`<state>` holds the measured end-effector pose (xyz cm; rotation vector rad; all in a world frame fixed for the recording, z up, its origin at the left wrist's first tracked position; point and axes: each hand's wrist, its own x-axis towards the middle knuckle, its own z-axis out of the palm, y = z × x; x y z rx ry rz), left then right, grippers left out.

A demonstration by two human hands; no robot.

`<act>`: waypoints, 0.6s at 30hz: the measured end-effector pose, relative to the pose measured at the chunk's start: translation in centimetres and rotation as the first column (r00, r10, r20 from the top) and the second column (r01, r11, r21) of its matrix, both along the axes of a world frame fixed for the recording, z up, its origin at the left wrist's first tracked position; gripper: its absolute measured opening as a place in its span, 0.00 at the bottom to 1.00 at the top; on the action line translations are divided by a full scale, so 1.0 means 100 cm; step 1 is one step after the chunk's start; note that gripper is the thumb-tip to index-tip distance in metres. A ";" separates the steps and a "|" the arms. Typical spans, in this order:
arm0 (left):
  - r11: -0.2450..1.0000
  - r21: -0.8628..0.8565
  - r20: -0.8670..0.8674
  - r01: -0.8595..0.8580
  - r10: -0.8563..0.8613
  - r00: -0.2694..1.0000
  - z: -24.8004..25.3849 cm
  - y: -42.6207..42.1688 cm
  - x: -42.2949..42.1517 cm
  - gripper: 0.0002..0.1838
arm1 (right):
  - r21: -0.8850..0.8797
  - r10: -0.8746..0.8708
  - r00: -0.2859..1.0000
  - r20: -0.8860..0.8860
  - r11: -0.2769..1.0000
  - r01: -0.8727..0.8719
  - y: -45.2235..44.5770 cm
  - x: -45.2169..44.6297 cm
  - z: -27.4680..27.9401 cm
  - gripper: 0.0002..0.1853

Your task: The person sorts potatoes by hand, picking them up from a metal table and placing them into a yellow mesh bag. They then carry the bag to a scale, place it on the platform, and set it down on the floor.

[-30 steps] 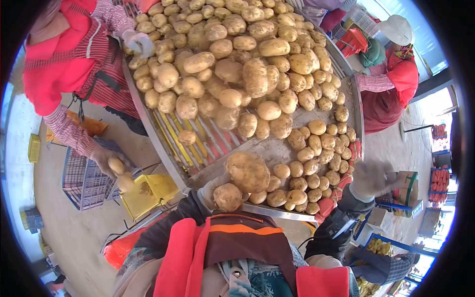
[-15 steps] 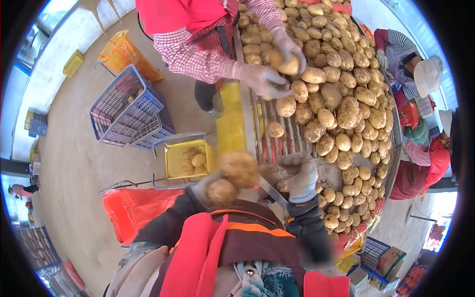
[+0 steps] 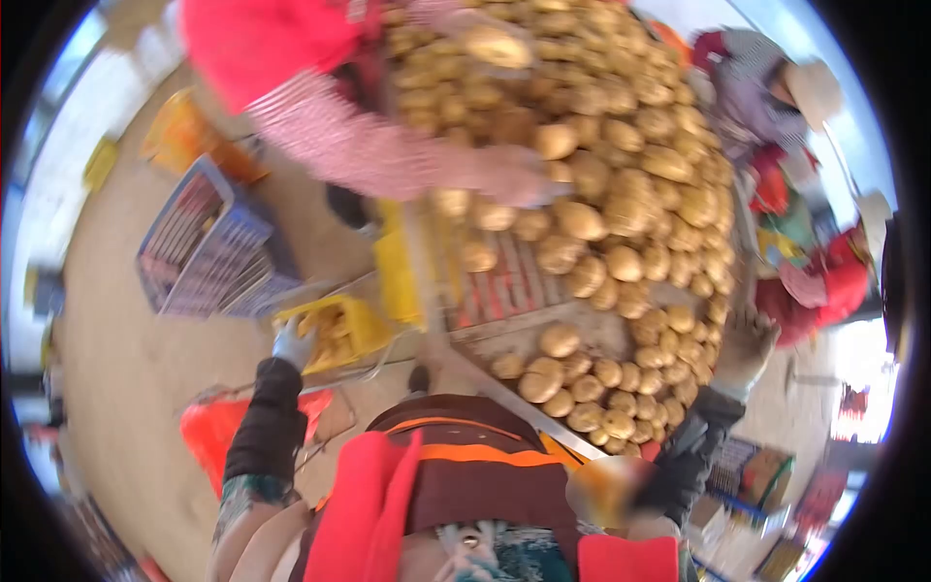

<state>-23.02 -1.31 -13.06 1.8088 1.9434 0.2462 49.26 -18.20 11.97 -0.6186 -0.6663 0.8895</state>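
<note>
My left hand [image 3: 293,341], in a pale glove, reaches down to the left rim of the yellow crate [image 3: 367,328]. Its blurred fingers look stretched over the crate's edge, and I see no potato in them. Several potatoes [image 3: 332,330] lie in the crate. Far to the right, my right hand [image 3: 747,347], gloved and open, is beside the far edge of the sorting table [image 3: 485,341]. Its fingers are apart, with nothing held. A large heap of potatoes [image 3: 630,204] covers much of the slatted table, and a smaller group [image 3: 592,388] lies near my body.
A co-worker's pink sleeve [image 3: 359,145] reaches across the table from the upper left. Other people [image 3: 834,281] stand along the right side. Stacked blue crates [image 3: 208,247], an orange bag [image 3: 199,136] and a red bag [image 3: 208,436] are on the floor at left.
My left hand has moved left and down from the table to the yellow crate; the two large potatoes are gone from it. My right hand has swung right across the table. The view has shifted.
</note>
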 end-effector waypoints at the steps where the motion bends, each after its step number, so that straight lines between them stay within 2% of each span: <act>1: 0.986 -0.158 -0.118 0.050 -0.069 0.991 0.010 -0.003 0.016 0.28 | 0.020 -0.196 0.978 0.076 0.981 0.195 -0.008 0.022 0.000 0.15; 2: 0.966 -0.200 -0.170 0.164 -0.199 0.965 -0.011 -0.006 0.012 0.30 | -0.058 -0.496 0.850 0.181 0.857 0.512 -0.016 0.045 -0.002 0.14; 3: 0.969 -0.150 -0.208 0.197 -0.226 0.952 -0.010 -0.005 0.023 0.30 | -0.096 -0.718 0.633 0.289 0.637 0.765 -0.019 0.068 -0.006 0.12; 4: 0.988 0.000 -0.160 0.155 -0.153 0.975 -0.013 -0.002 0.031 0.29 | 0.072 -0.681 0.333 0.652 0.492 0.868 -0.014 0.081 -0.019 0.13; 5: 0.969 0.235 -0.126 0.076 -0.047 0.991 -0.012 0.006 0.048 0.26 | 0.272 -0.501 -0.047 0.864 0.387 0.881 -0.004 0.082 -0.030 0.14; 6: 0.922 0.384 -0.034 0.053 -0.044 0.998 0.000 0.011 0.068 0.24 | -0.111 -0.442 0.300 0.845 0.404 0.908 0.036 0.007 0.013 0.15; 7: 0.856 0.518 0.057 0.011 -0.047 0.997 0.025 0.015 0.094 0.23 | -0.179 -0.109 0.250 0.962 0.441 0.880 0.048 0.011 -0.005 0.21; 8: 0.783 0.612 0.048 0.107 -0.172 0.984 0.050 0.017 0.129 0.22 | -0.251 0.217 0.174 0.960 0.407 0.878 0.074 0.005 -0.026 0.26; 9: 0.692 0.697 0.024 0.191 -0.288 0.957 0.077 0.017 0.167 0.21 | -0.336 0.433 0.145 0.890 0.405 0.850 0.098 -0.019 -0.026 0.29; 10: 0.712 0.662 0.055 0.234 -0.358 0.932 0.106 0.010 0.206 0.21 | -0.365 0.452 0.173 0.875 0.381 0.849 0.119 -0.018 -0.062 0.32; 12: 0.701 0.639 0.147 0.317 -0.515 0.844 0.132 0.003 0.276 0.20 | -0.611 0.454 0.474 0.754 0.220 0.760 0.149 -0.030 -0.102 0.36; 13: 0.669 0.655 0.200 0.352 -0.602 0.773 0.137 0.004 0.303 0.20 | -0.613 0.448 0.478 0.755 0.223 0.758 0.150 -0.033 -0.110 0.36; 15: 0.683 0.504 0.373 0.528 -0.724 0.580 0.161 0.001 0.351 0.26 | -0.408 0.346 0.287 0.893 0.355 0.841 0.140 -0.037 -0.124 0.40; 16: 0.685 0.500 0.372 0.530 -0.722 0.583 0.167 -0.006 0.373 0.26 | -0.550 0.203 0.519 0.830 0.444 0.707 0.131 -0.037 -0.123 0.44; 17: 0.830 0.222 0.773 0.511 -0.470 0.427 0.171 -0.013 0.396 0.30 | -0.551 0.206 0.518 0.830 0.449 0.704 0.124 -0.041 -0.118 0.44; 18: 0.828 -0.090 0.971 0.553 -0.050 0.233 0.173 -0.022 0.418 0.35 | -0.616 0.153 0.737 0.658 0.673 0.410 0.116 -0.049 -0.108 0.46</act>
